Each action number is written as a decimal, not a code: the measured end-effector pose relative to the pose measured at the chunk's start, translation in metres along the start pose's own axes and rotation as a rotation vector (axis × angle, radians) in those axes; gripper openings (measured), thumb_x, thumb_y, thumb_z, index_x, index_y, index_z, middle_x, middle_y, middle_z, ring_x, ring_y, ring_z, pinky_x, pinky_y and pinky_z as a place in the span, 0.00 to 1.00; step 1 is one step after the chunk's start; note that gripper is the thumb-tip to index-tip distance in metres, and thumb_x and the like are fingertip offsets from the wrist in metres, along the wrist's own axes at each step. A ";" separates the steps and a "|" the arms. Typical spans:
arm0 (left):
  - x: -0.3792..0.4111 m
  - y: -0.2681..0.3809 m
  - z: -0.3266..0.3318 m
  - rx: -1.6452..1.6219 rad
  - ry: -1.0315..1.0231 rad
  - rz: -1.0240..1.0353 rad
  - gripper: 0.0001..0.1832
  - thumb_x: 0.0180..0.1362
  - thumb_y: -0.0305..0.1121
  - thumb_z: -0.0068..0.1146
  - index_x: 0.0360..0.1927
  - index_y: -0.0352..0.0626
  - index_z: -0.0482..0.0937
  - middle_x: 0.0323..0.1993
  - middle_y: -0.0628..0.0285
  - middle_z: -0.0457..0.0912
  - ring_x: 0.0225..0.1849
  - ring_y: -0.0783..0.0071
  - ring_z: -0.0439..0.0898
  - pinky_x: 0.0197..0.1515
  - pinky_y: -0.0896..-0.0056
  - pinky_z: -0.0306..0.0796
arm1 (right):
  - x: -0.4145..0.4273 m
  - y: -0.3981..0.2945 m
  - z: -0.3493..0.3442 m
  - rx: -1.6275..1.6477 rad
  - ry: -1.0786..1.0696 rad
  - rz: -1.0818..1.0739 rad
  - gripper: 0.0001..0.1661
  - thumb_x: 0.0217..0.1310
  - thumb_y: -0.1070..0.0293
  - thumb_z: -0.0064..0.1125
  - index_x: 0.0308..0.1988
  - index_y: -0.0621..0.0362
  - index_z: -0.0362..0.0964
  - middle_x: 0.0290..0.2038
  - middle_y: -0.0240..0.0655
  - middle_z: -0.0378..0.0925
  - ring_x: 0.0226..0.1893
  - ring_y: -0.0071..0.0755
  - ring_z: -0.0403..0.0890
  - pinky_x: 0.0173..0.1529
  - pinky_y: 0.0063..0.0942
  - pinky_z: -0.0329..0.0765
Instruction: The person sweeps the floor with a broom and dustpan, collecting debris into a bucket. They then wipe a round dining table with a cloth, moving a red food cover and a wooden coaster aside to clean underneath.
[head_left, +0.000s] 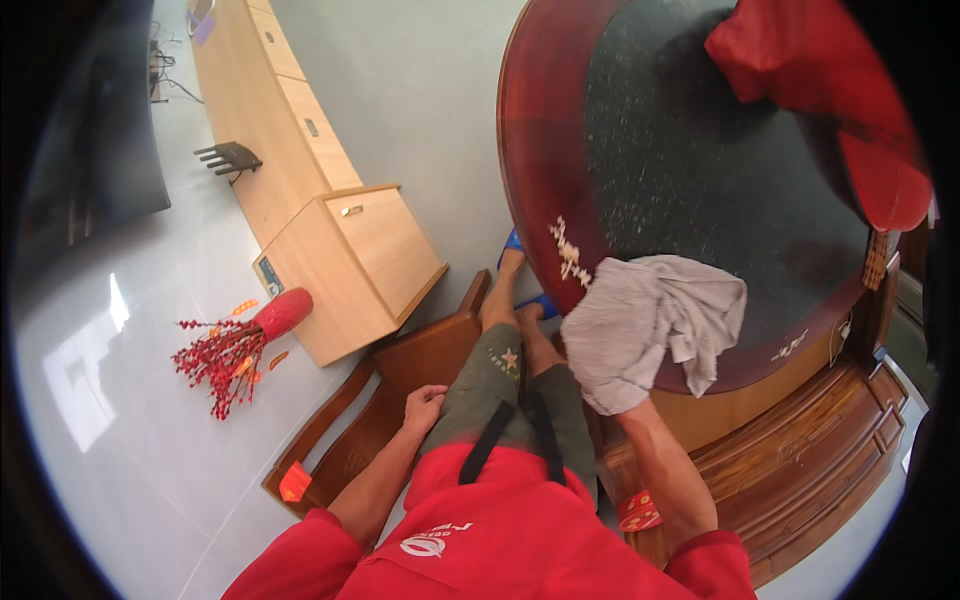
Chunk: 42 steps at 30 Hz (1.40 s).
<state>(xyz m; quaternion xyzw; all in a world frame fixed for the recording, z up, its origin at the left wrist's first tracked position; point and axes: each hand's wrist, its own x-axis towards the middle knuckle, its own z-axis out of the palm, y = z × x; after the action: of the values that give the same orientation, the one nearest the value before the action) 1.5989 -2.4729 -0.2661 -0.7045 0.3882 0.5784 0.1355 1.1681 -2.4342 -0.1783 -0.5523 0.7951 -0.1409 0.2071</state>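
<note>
A rumpled light grey cloth (652, 322) drapes over the near edge of the oval table, which has a dark red rim (544, 135) and a black speckled top. My right hand (634, 411) is at the cloth's near end, its fingers hidden by the folds. Part of the cloth lies over the black top, and a corner hangs past the rim. My left hand (425, 407) rests beside my left thigh, fingers curled in, with nothing visible in it.
At left stands a light wood cabinet (367, 262) bearing a black router (229, 157) and a red vase (285, 311) with berry sprigs. A wooden chair (427, 352) is by my left leg; a carved wooden bench (795, 457) is at right. Red fabric (810, 67) covers the table's far right.
</note>
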 end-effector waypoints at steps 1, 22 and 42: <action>0.005 0.011 -0.002 -0.014 -0.011 0.029 0.13 0.64 0.25 0.60 0.50 0.38 0.87 0.43 0.58 0.89 0.44 0.73 0.86 0.51 0.72 0.78 | 0.021 -0.006 -0.001 0.003 0.000 -0.044 0.32 0.61 0.51 0.55 0.63 0.46 0.73 0.67 0.35 0.72 0.71 0.42 0.67 0.75 0.51 0.59; -0.037 0.462 0.039 0.076 0.206 1.214 0.18 0.64 0.21 0.56 0.57 0.35 0.79 0.56 0.54 0.80 0.60 0.60 0.78 0.63 0.60 0.72 | 0.228 -0.028 -0.067 0.017 0.275 -0.337 0.32 0.62 0.52 0.54 0.64 0.47 0.72 0.68 0.35 0.71 0.72 0.42 0.66 0.77 0.49 0.56; -0.074 0.557 0.395 0.932 -0.013 1.662 0.43 0.69 0.51 0.51 0.75 0.25 0.58 0.79 0.34 0.50 0.82 0.35 0.45 0.79 0.36 0.44 | -0.001 0.256 -0.129 0.371 0.158 0.377 0.37 0.70 0.48 0.55 0.70 0.54 0.64 0.71 0.40 0.67 0.71 0.45 0.65 0.77 0.41 0.59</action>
<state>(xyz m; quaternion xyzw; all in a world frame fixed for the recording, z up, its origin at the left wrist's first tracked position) 0.9244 -2.5597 -0.1704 -0.0752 0.9555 0.2809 -0.0497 0.8956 -2.3441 -0.1813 -0.3347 0.8581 -0.2857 0.2645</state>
